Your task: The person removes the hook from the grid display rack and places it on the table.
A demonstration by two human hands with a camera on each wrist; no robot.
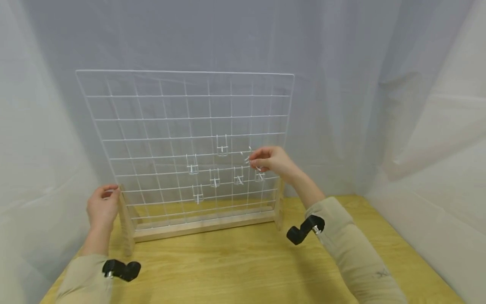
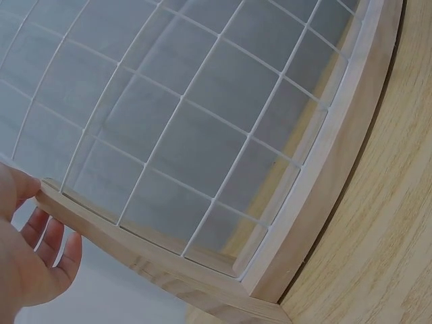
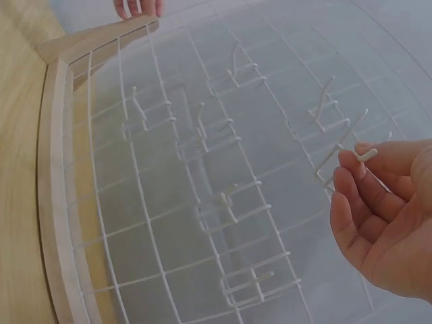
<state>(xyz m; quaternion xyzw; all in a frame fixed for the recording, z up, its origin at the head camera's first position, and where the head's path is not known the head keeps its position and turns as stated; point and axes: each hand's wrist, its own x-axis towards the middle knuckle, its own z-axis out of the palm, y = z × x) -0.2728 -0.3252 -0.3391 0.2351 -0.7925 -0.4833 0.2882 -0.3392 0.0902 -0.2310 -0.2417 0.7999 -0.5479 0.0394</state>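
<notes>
My right hand (image 1: pixel 274 162) pinches a white wire hook (image 3: pixel 366 155) between thumb and fingertips, in front of the right part of a white wire grid panel (image 1: pixel 171 137). The hook's two prongs are level with a horizontal wire, and its tip sticks out past my fingers. At the lower left, my left hand (image 1: pixel 103 205) holds the top of the wooden stand's side post (image 2: pixel 88 219), thumb on one side and fingers on the other. Several matching hooks (image 1: pixel 214 181) hang on the grid, left of and below my right hand.
The grid stands upright in a pale wooden base (image 1: pixel 205 228) on a wood-grain table (image 1: pixel 228 266). White sheeting (image 1: pixel 341 105) surrounds the table at the back and sides. Black camera mounts (image 1: pixel 305 229) sit on both sleeves.
</notes>
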